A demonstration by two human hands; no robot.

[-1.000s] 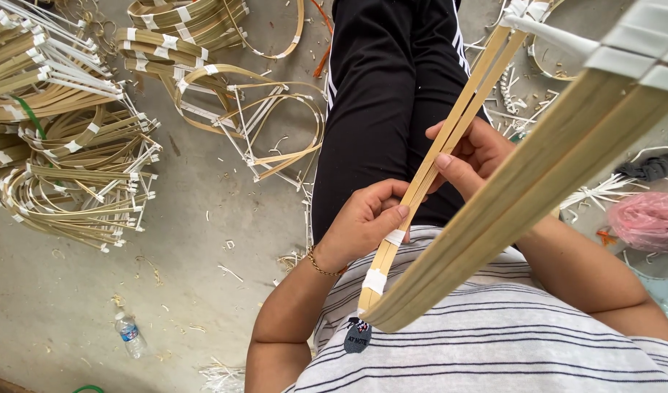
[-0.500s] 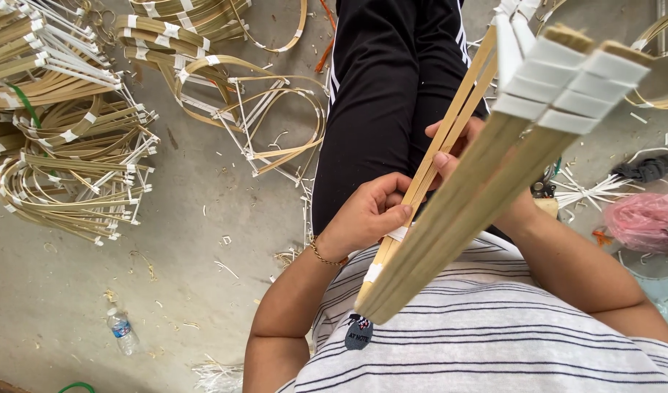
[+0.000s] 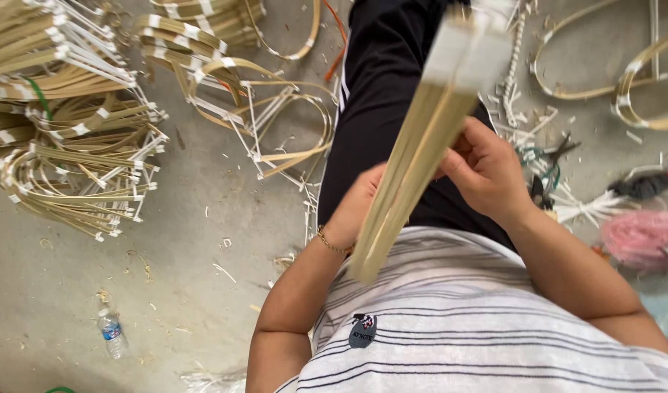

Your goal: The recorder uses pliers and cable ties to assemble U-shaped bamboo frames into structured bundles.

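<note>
We see stacked bamboo frames (image 3: 65,138) at the floor's (image 3: 166,269) left edge, more frames (image 3: 203,33) along its top edge, and a water bottle (image 3: 113,334) near the lower left corner. Pliers (image 3: 548,175) and a pink bundle (image 3: 639,236) lie at the right edge.

Grey concrete floor (image 3: 203,240) here, littered with pale offcuts. Taped bamboo-strip bundles (image 3: 65,145) heaped at the left, bent strip hoops (image 3: 276,109) beside them, a small water bottle (image 3: 113,333) lying below, pliers (image 3: 548,175) off right.
</note>
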